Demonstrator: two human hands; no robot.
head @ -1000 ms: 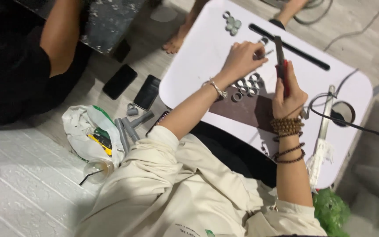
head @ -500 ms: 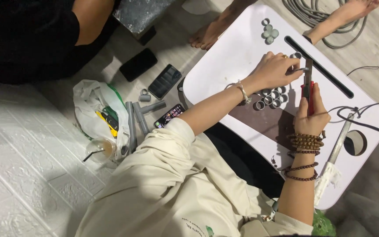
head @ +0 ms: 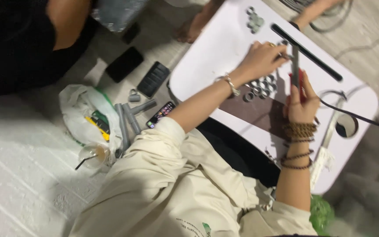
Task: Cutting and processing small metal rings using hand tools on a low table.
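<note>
My left hand, with a metal bracelet on the wrist, reaches over the white lap table and pinches a small grey piece at its fingertips. My right hand, with bead bracelets on the wrist, grips a thin grey rod that has a red part in the palm. The rod stands upright with its tip next to my left fingertips. A cluster of small grey rings lies on the table between my hands. A second pile of grey pieces sits near the far edge.
A long black groove, a round cup hole and a black cable mark the table. On the floor at left lie two phones, grey pipe pieces, a plastic bag and a cup. Another person in black sits at the top left.
The view has shifted, so the table and hands sit further right and higher. Both hands keep their hold, with the left fingertips still at the rod's tip.
</note>
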